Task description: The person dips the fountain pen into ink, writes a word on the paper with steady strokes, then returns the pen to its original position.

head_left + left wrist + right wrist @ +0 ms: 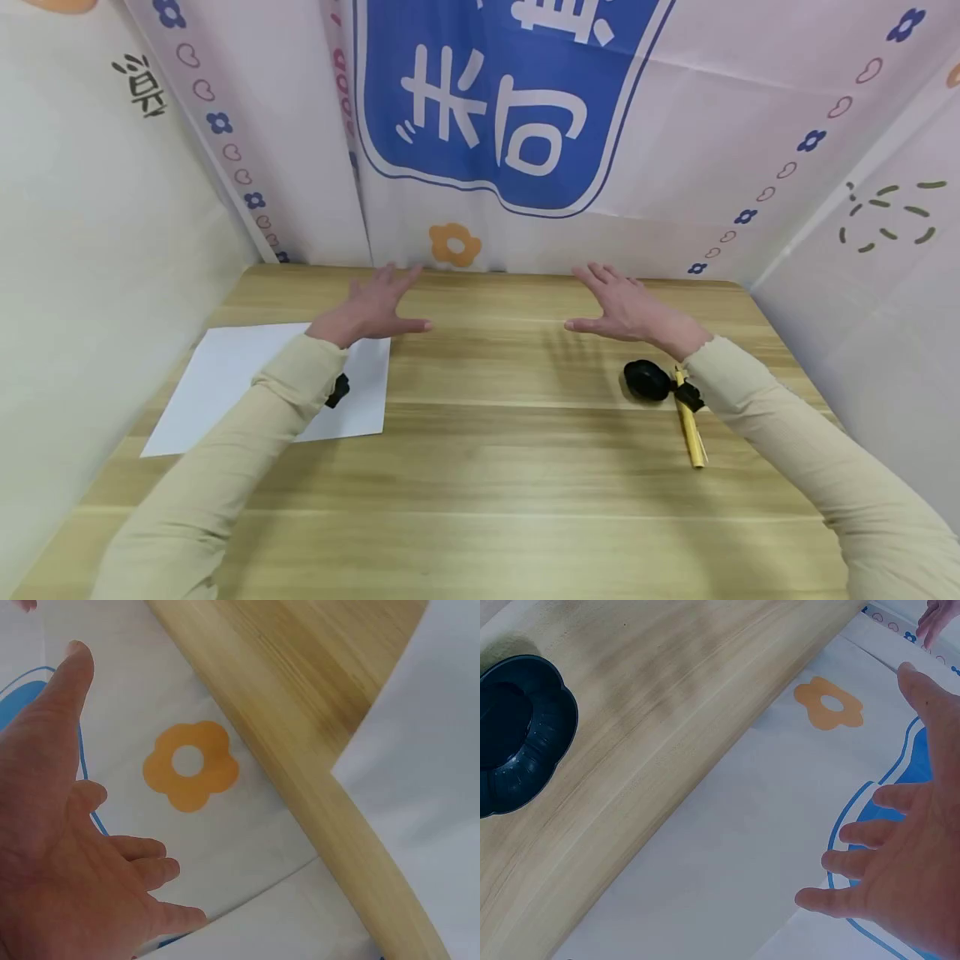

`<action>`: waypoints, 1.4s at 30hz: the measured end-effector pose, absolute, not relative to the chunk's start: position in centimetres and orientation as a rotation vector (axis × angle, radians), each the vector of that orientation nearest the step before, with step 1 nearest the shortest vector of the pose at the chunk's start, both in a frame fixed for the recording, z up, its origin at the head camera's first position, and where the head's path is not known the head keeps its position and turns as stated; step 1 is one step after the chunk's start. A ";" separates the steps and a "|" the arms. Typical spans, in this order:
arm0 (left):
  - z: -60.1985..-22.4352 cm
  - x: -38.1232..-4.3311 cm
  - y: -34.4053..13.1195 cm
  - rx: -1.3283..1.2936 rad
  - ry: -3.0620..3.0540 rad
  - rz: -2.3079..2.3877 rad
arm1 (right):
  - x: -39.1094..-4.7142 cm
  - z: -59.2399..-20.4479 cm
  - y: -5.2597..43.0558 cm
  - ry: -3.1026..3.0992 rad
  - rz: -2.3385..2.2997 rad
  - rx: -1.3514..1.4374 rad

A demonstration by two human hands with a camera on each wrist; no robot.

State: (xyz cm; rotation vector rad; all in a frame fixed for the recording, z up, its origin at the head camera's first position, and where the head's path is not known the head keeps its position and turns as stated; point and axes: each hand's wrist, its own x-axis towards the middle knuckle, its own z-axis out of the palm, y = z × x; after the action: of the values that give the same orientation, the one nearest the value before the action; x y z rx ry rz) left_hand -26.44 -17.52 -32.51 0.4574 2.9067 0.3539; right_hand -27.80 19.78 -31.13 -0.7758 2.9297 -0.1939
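Both hands are held out over the far part of the table, fingers spread and nothing in them. My left hand [375, 307] is above the back right part of a white sheet of paper [225, 375], which the left forearm partly covers. Thumb and fingers stand apart in the left wrist view, with the paper [420, 772] off to the side. My right hand [626, 307] hovers beyond a small black dish [647, 380], whose scalloped rim shows in the right wrist view. Beside the dish lies a yellow pen [691, 429], its upper part crossed by the black wrist camera.
The wooden table [480, 475] is enclosed by white printed cloth at the back and both sides. The back cloth [675, 167] carries a large blue sign and an orange flower [455, 245] just above the table's far edge.
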 end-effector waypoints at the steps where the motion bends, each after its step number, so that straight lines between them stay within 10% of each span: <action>1: -32.6 -26.4 -17.7 0.455 2.904 0.359 | -27.8 -31.2 19.8 2.926 -0.194 -0.775; 30: -40.2 -21.0 -36.6 0.048 2.752 0.323 | -25.2 -33.5 25.5 2.888 -0.226 -0.676; 42: -41.0 -19.5 -35.7 0.048 2.732 0.259 | -25.5 -34.3 25.4 2.846 -0.263 -0.668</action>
State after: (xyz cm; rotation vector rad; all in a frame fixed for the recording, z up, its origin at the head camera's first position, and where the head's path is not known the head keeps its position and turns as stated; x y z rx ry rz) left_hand -19.55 -35.66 -41.02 0.0481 2.7320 0.2590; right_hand -25.49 25.40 -34.28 -0.6684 2.8458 -0.2631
